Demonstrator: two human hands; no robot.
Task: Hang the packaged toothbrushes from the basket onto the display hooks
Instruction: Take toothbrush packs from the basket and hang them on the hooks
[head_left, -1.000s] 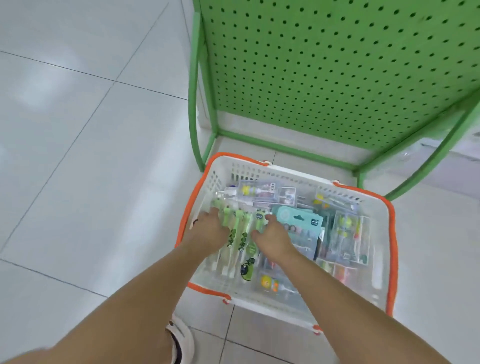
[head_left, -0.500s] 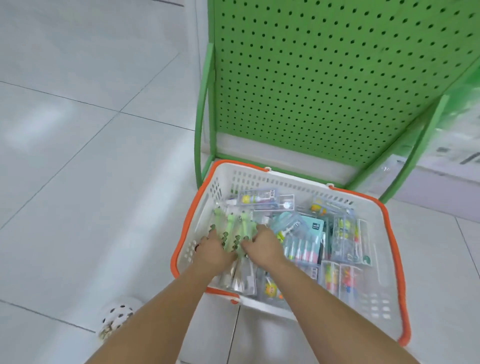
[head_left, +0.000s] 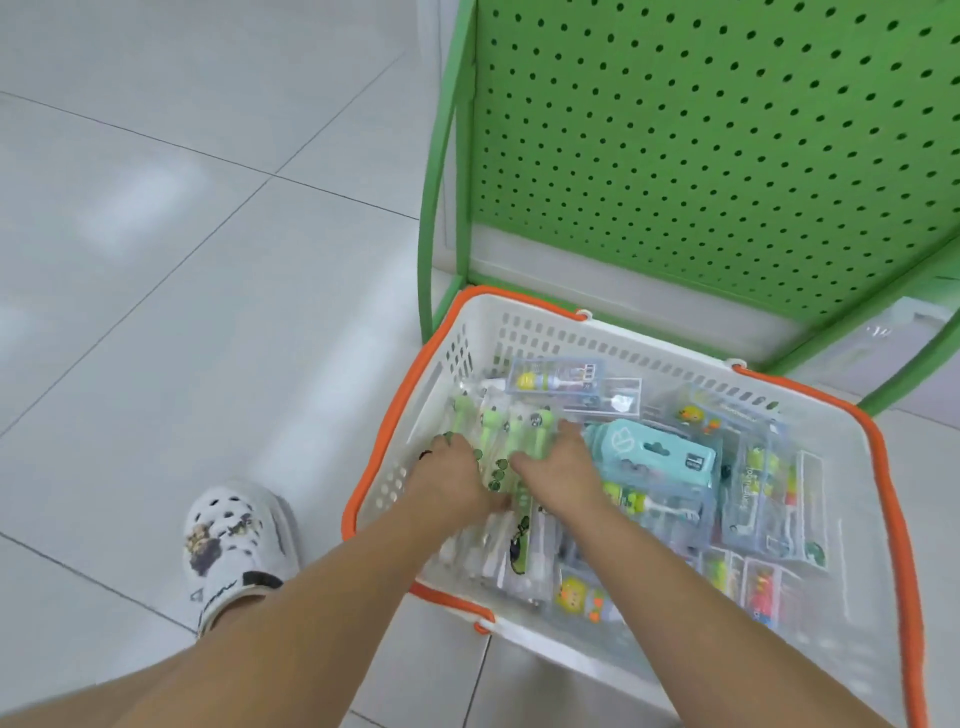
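A white basket (head_left: 524, 325) with orange handles stands on the floor, filled with several clear packs of toothbrushes. Both my hands reach into its left side. My left hand (head_left: 452, 470) and my right hand (head_left: 556, 467) grip a bunch of green toothbrush packs (head_left: 498, 423) from either side, fingers curled over them. A teal pack (head_left: 657, 454) lies just right of my right hand. The green pegboard display (head_left: 701, 156) rises behind the basket; no hooks show in this part of it.
The display's green frame legs (head_left: 431, 208) stand at the basket's far left and far right corners. My foot in a white clog (head_left: 234, 540) is on the grey tiled floor to the left of the basket.
The view has shifted left, bringing my foot into sight. Both hands stay on the green packs, gathered a little closer together.
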